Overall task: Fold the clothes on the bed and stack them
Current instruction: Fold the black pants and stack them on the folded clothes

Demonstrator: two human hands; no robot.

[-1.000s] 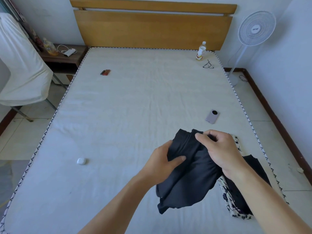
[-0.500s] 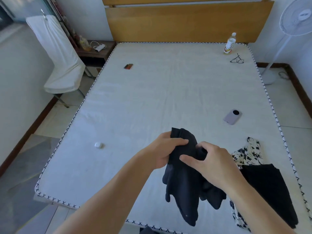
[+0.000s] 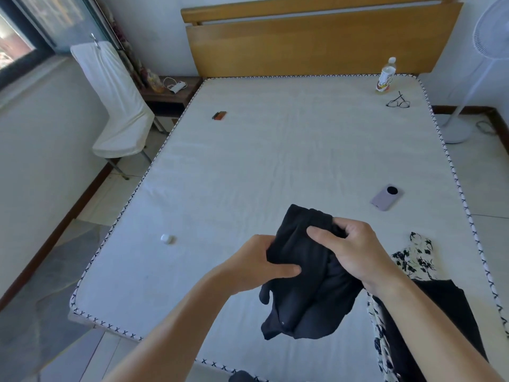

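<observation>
A dark navy garment point(image 3: 303, 288) hangs bunched above the near part of the white bed point(image 3: 248, 175), a small button showing low on it. My left hand point(image 3: 256, 264) grips its left edge with the thumb across the cloth. Gripping its upper right part is my right hand point(image 3: 349, 249). To the right, a black garment point(image 3: 446, 312) lies on a white cloth with black flowers point(image 3: 416, 257), partly hidden by my right forearm.
On the bed lie a lilac phone point(image 3: 387, 197), a white earbud case point(image 3: 167, 239), a small dark-red object point(image 3: 219, 115), glasses point(image 3: 398, 102) and a bottle point(image 3: 385, 75). A covered chair point(image 3: 115, 106) and nightstand point(image 3: 172, 91) stand left; a fan point(image 3: 490, 64) stands right.
My view has swung left and my hands have carried the dark garment leftward off the pile; both hands have shifted their grip on it, bunching it.
</observation>
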